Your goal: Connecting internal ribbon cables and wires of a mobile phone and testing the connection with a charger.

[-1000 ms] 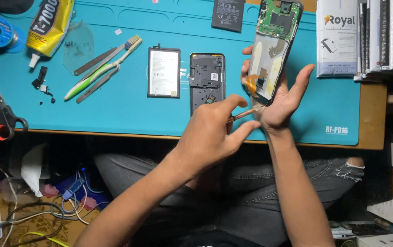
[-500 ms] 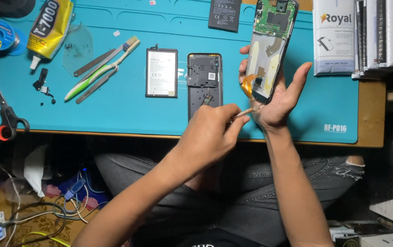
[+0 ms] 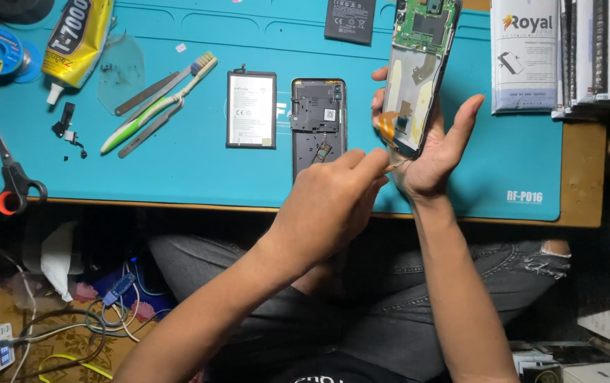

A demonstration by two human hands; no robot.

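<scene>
our right hand (image 3: 429,152) holds an opened smartphone frame with a bare silver mid-plate and a green circuit board at its top (image 3: 418,71), standing almost upright and tilted a little to the right. the fingers wrap behind its left edge and the thumb (image 3: 461,120) lies along its right edge, so the frame's lower end sits in the palm and the rest rises above the grip. our left hand (image 3: 330,202) comes in from the lower left with thumb and forefinger pressed together at the frame's bottom left corner, touching it beside an orange flex strip (image 3: 387,126); whether they pinch a tool or a small part we cannot tell, since the tips are partly hidden.

just left of the left hand's knuckles, partly covered by them, lies a dark grey phone back cover with its inner side up (image 3: 318,120). further left of that grip lies a flat rectangular battery with a white label (image 3: 251,108). well away to the left rest a green and white toothbrush (image 3: 159,106) and metal tweezers (image 3: 145,92) touching it, all on the teal silicone work mat (image 3: 191,159). above the left hand, near the mat's top edge, sits a black rectangular battery (image 3: 350,20). red-handled scissors (image 3: 10,181) lie at the mat's far left edge.
</scene>
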